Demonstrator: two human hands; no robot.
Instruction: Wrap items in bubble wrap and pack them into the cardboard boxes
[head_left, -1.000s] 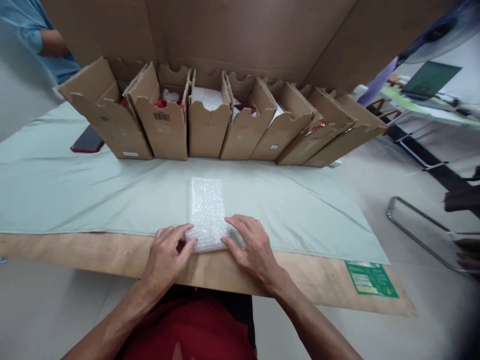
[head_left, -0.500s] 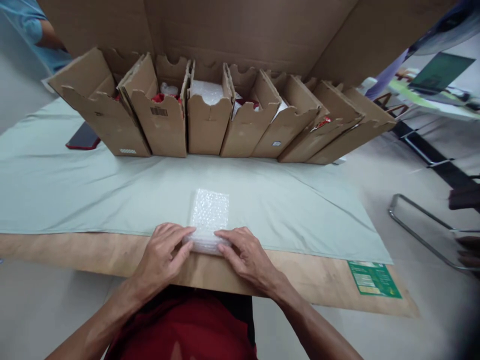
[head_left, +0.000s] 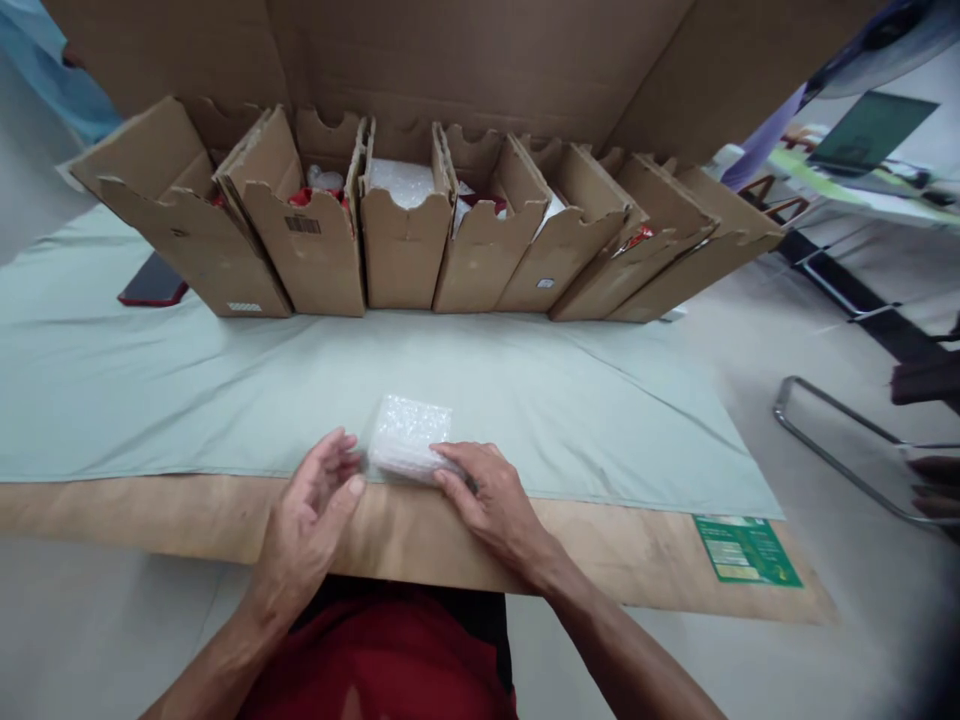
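A folded piece of clear bubble wrap (head_left: 409, 435) lies at the front of the green cloth, near the table edge. My right hand (head_left: 491, 500) pinches its right end between thumb and fingers; a small dark spot shows under those fingers, too small to make out. Just left of the bubble wrap, my left hand (head_left: 315, 500) is held apart from it, fingers loosely curved and thumb away from them, holding nothing. Whether anything lies inside the folds cannot be seen.
Several open cardboard boxes (head_left: 405, 255) stand in a row behind; one holds bubble wrap (head_left: 403, 182), others red items. A dark phone-like slab (head_left: 154, 280) lies at left. A green card (head_left: 746, 550) is on the wooden edge (head_left: 600, 545). A person's blue sleeve (head_left: 52, 70) shows at upper left.
My left hand has let go of the bubble wrap and moved left, opening. The wrap is now shorter front to back and slightly turned, its right end still in my right hand.
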